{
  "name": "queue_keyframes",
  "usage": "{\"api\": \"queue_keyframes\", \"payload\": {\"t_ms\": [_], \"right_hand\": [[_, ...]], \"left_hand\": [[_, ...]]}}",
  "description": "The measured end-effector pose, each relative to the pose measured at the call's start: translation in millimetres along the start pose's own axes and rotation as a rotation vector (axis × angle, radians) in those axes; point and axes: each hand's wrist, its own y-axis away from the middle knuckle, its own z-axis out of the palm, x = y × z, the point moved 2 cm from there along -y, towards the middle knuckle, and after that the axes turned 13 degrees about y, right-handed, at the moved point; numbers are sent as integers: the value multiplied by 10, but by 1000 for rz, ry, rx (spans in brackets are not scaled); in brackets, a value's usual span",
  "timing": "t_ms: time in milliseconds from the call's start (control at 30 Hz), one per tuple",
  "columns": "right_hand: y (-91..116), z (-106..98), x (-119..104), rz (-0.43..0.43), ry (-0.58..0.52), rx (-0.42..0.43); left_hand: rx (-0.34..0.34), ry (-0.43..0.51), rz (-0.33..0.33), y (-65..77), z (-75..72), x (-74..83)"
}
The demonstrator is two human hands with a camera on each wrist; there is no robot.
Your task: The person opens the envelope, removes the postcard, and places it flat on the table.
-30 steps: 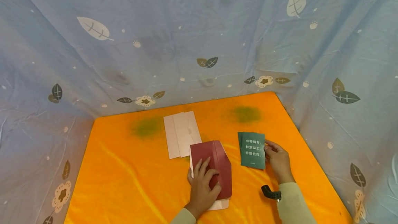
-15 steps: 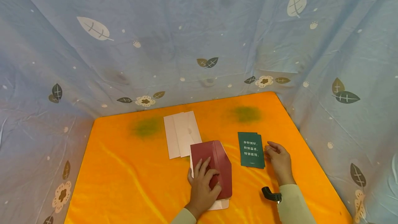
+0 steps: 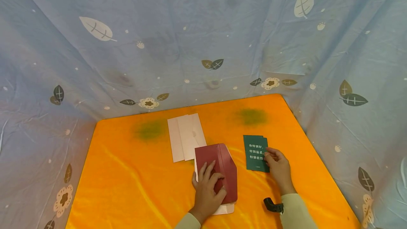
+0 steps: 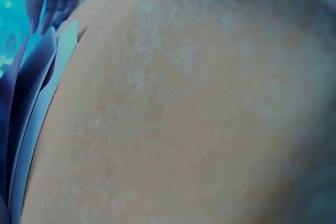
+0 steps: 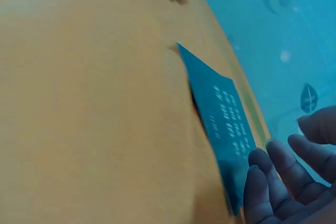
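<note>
My left hand [image 3: 207, 190] rests spread on a dark red envelope [image 3: 227, 167] whose pointed flap faces right. Pale paper shows under its left and lower edges; in the left wrist view, several paper edges [image 4: 34, 98] stand slightly apart. My right hand [image 3: 280, 169] reaches over the right edge of a dark green card [image 3: 255, 158] printed with white characters. Another green card's edge shows behind it. In the right wrist view, loosely bent fingers [image 5: 286, 163] lie by the card's edge, the thumb held apart from them; contact with the card is unclear.
Overlapping pale pink envelopes [image 3: 186, 137] lie behind the red one. An orange cloth [image 3: 127, 193] covers the table. Blue patterned curtains [image 3: 159, 45] enclose its back and sides. A black strap piece [image 3: 272, 206] sticks out at my right wrist.
The right hand let go of the top green card, which settled left over the other; the hand drew back, then moved left over the card's edge. My left hand stays still.
</note>
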Motion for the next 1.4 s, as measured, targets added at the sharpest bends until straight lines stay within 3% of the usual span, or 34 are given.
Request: {"api": "queue_keyframes", "payload": {"t_ms": [167,467,733,867,1100,1400], "right_hand": [[90,139,-32,-138,104,-7],[259,391,-103,-589,370,-2],[386,577,-90,-802,550,-87],[444,661,-57,-822,613,-160],[474,728,18,-743,749,-284],[485,757,62,-745,824,-290]], "left_hand": [[-3,2,-4,0,0,5],[1,0,1,-6,-6,11],[3,-13,11,-5,2,6],[-10,-18,-1,-3,-2,6],[-18,-74,1,-11,32,-2],[-44,-143,-17,-15,41,17]]}}
